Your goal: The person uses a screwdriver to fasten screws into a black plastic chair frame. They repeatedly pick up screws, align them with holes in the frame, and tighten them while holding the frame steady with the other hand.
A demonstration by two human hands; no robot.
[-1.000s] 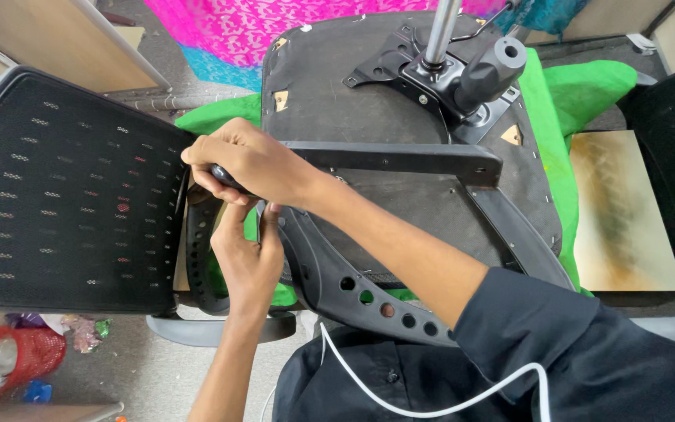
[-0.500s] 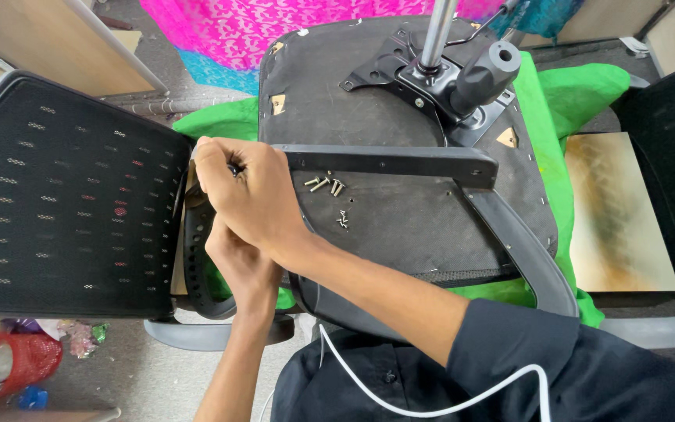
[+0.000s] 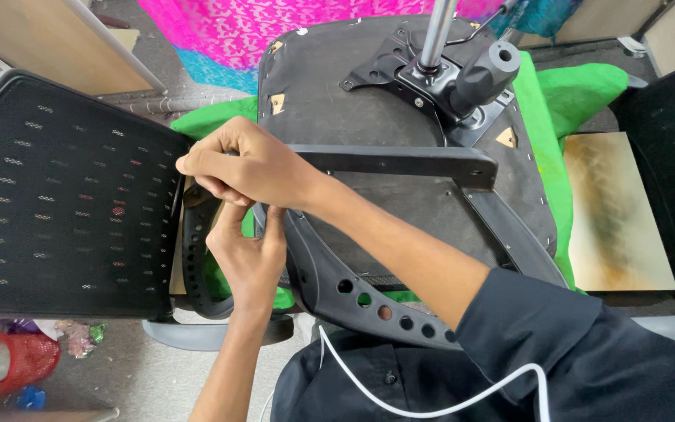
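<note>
Head view: upturned chair seat (image 3: pixel 369 117), armrest bracket (image 3: pixel 400 160) across it.
Right hand (image 3: pixel 248 168): grip closed over bracket's left end, steadying it.
Left hand (image 3: pixel 248 254): beneath, fingers curled; contents unclear.
Mesh backrest (image 3: pixel 64 195): left of bracket.

The grey floor (image 3: pixel 158 375) carries a red mesh bag (image 3: pixel 5 367) at lower left; green cloth (image 3: pixel 580 94) lies under the upturned chair seat (image 3: pixel 353 109).

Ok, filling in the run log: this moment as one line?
right hand: on armrest bracket | left hand: below | seat underside: facing up
</note>
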